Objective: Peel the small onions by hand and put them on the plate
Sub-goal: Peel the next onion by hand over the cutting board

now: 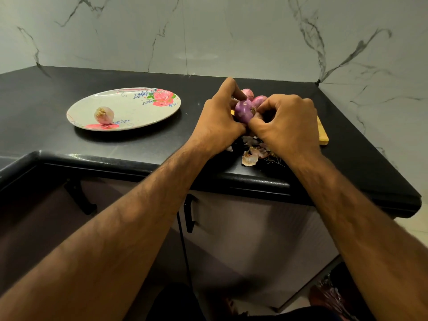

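You are working under soft, rather dim light from above. A pale sheen is spreading on the marble wall (199,57), and thin glare is running along the rounded front edge of the black countertop (41,117). The plate (139,112) is throwing a dark shadow toward you. The wide lens is bowing the counter edges and stretching your forearms (129,218); the onion (243,111) is looking slightly soft.

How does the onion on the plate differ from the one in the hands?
Colour: the plate onion is pale, whitish-pink; the held onion is glossy purple. Place: the plate onion lies free on the floral plate; the held onion is gripped by the left hand, the right hand pinching its end. Both are small and roundish.
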